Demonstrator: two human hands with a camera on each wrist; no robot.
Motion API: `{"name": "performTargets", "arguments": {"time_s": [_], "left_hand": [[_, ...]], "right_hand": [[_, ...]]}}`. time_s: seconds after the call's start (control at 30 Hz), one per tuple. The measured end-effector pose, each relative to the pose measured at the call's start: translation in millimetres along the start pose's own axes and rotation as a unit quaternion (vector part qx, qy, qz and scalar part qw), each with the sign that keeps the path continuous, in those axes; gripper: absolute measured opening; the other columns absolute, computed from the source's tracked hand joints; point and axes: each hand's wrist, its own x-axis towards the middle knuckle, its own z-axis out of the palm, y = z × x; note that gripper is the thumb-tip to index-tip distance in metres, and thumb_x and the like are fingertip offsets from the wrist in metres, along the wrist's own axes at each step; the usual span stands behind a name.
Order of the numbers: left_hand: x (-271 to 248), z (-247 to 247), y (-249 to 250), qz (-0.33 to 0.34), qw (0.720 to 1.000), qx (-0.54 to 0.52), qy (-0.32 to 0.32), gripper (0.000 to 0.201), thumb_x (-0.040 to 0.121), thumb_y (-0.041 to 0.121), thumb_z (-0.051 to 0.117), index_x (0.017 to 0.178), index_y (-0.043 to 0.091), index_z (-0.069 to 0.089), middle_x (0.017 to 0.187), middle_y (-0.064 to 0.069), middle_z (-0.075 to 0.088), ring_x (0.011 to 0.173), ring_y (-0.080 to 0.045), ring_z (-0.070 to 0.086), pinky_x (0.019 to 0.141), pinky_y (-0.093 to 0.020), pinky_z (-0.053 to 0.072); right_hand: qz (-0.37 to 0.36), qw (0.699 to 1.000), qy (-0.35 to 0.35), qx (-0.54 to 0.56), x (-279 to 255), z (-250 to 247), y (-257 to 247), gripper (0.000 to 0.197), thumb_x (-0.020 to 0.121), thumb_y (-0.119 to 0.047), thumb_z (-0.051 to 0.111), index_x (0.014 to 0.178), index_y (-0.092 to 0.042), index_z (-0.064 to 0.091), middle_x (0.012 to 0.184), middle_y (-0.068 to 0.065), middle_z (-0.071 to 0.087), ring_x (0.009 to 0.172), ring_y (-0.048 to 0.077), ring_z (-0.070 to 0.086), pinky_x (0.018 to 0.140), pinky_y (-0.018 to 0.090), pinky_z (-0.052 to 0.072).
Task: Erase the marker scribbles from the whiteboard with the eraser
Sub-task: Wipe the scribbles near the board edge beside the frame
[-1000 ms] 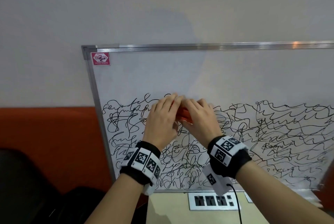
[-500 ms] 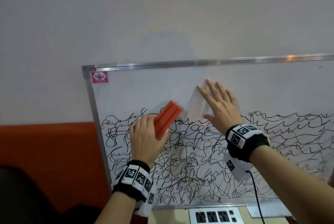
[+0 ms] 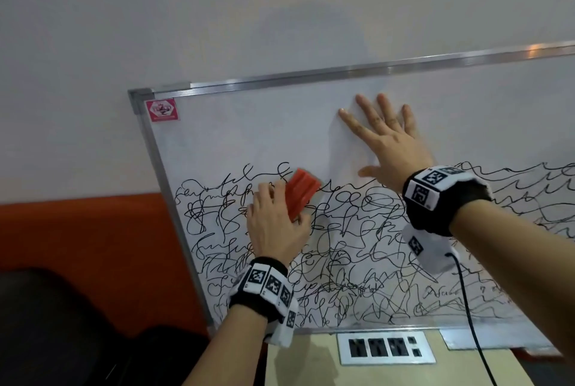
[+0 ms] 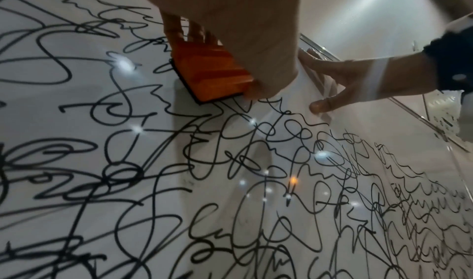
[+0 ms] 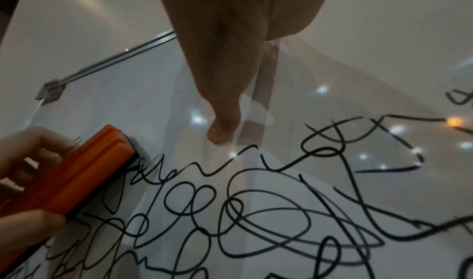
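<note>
Now keep left hand [image 3: 275,223] gripping eraser [image 3: 300,197] flat on whiteboard [image 3: 249,136], sweeping down through scribbles [image 3: 357,261]; right hand [image 3: 385,139] spread flat above, bracing.

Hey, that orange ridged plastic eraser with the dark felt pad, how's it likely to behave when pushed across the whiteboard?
The orange ridged plastic eraser looks like a rigid block, so it probably won't flex. Its dark felt pad lies flat on the glossy whiteboard, so it should glide rather than roll or tip. The left hand grips it alone, which suggests it is light.
</note>
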Motion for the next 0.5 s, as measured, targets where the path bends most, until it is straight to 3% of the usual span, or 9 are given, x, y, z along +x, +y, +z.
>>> {"name": "performTargets", "arguments": {"time_s": [0.17,0.27,0.37,0.5], "left_hand": [[-10,6,5,-0.017,1.0,-0.026,-0.002,0.057,0.077,0.036,0.066,0.123,0.014,0.043,0.115,-0.008,0.053,0.101,-0.025,0.055,0.09,-0.045,0.051],[-14,8,4,-0.014,0.999,-0.037,0.004,0.07,0.081,0.036,0.069,0.138,0.016,0.033,0.12,-0.011,0.055,0.103,-0.027,0.057,0.087,-0.044,0.051],[-15,10,4,0.032,0.999,-0.002,-0.008,0.079,0.087,0.04,0.064,0.153,0.017,0.027,0.116,-0.01,0.054,0.096,-0.024,0.055,0.082,-0.04,0.051],[-15,13,-4,0.072,0.996,0.044,-0.019,0.082,0.089,0.04,0.062,0.158,0.019,0.022,0.114,-0.01,0.055,0.096,-0.025,0.054,0.083,-0.042,0.051]], "right_hand": [[0.004,1.0,-0.008,-0.006,-1,-2,-1,0.131,0.071,-0.04,0.084,0.152,-0.043,-0.019,0.154,-0.011,-0.035,0.144,0.021,-0.027,0.12,0.058,-0.004],[0.006,1.0,-0.011,-0.006,1,-1,-2,0.132,0.07,-0.039,0.085,0.152,-0.044,-0.019,0.153,-0.011,-0.036,0.143,0.021,-0.027,0.119,0.059,-0.003],[0.012,1.0,-0.011,-0.009,1,0,-3,0.134,0.069,-0.038,0.086,0.151,-0.044,-0.02,0.154,-0.011,-0.035,0.144,0.021,-0.027,0.119,0.059,-0.002],[0.017,1.0,-0.012,-0.009,0,0,-4,0.135,0.069,-0.036,0.086,0.151,-0.044,-0.021,0.156,-0.012,-0.034,0.144,0.021,-0.027,0.119,0.06,-0.001]]}}
